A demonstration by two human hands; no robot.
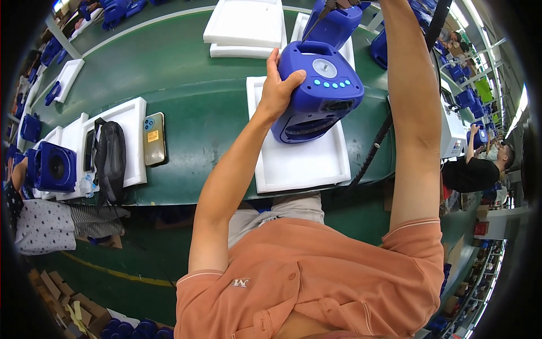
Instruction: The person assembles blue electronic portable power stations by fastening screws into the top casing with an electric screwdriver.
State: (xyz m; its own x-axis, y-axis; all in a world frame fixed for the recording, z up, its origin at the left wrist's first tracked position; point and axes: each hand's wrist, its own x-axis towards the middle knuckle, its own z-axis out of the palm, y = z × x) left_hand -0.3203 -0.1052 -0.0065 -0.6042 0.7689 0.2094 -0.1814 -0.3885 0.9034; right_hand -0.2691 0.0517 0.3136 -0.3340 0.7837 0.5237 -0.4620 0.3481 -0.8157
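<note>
Nearest the camera, we identify our orange shirt (pixel 310 277). From it, both arms extend over the green worktop (pixel 192 135). Our left hand (pixel 279 87) grips the blue speaker housing (pixel 302 101): fingers along its left side, thumb on the top face. We locate this housing over the far part of a white foam tray (pixel 299 169); we cannot tell whether its base touches the tray. Its top carries a pale round disc (pixel 324 68) and a row of light blue buttons (pixel 334 85).

Our right arm (pixel 416 96) reaches the upper edge of view; our right hand lies beyond it, so we cannot tell its state. Near the edge, a dark pointed tool (pixel 317 21) slants down toward the housing's handle. Just behind stands a second blue housing (pixel 341 28). Further left on the worktop, we find a phone (pixel 156 141) beside a black mesh pouch (pixel 112 161).
</note>
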